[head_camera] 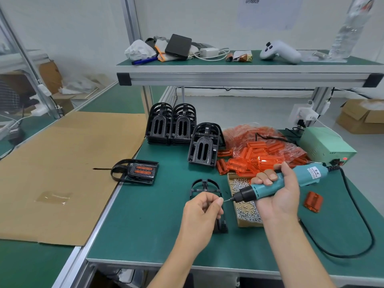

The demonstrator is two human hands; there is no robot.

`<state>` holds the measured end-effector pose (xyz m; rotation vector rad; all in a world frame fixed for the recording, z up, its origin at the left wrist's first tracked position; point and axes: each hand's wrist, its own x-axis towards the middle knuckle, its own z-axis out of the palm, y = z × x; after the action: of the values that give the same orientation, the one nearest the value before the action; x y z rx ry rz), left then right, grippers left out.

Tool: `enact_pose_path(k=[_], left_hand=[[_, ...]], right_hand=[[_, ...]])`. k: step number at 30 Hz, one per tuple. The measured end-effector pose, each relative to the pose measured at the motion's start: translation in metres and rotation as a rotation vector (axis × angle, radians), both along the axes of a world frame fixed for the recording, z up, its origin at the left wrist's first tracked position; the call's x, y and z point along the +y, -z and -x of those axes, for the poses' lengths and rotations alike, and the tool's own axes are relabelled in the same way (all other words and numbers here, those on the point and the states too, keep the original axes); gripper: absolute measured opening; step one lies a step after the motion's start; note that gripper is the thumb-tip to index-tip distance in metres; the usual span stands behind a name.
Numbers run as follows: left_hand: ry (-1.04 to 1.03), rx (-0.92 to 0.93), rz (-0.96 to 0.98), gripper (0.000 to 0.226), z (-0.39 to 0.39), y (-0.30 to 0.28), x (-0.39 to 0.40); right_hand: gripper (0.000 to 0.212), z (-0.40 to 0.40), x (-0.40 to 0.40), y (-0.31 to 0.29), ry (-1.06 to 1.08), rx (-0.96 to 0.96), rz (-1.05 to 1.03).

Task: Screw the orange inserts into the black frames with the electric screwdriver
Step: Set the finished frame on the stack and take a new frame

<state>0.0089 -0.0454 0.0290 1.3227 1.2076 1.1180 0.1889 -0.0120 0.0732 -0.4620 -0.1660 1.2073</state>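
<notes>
Low in the centre of the frame, the left hand point(202, 213) pinches a small screw point(225, 200) between thumb and fingertip and offers it to the bit of the electric screwdriver point(276, 185). The screw is tiny, hard and smooth, so it looks easy to drop; a fingertip pinch near its head seems the only workable hold. The right hand point(278, 190), just right of centre, wraps its fingers round the teal barrel; the tool looks rigid and moderately heavy, with a stiff black cord trailing off to the right, so a full grip at mid-body suits it.

Under the left hand lies a black frame point(204, 187) on the green bench; whether an insert sits in it is hidden. It appears light, thin-ribbed plastic, best steadied flat by its outer edge. Beside it a cardboard tray of screws point(242, 191) sits open.

Further up, loose orange inserts point(257, 157) spill from a bag, glossy and probably slippery. Left of centre rests a finished frame point(137, 171), and stacked frames point(172, 125) stand behind.
</notes>
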Motion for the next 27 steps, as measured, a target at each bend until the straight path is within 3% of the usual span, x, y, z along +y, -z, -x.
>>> enact_pose_path(k=[27], left_hand=[[-0.003,-0.022,0.028,0.018,0.013,0.002,0.004]], right_hand=[[0.026,0.021,0.004,-0.004,-0.050,-0.123,-0.058]])
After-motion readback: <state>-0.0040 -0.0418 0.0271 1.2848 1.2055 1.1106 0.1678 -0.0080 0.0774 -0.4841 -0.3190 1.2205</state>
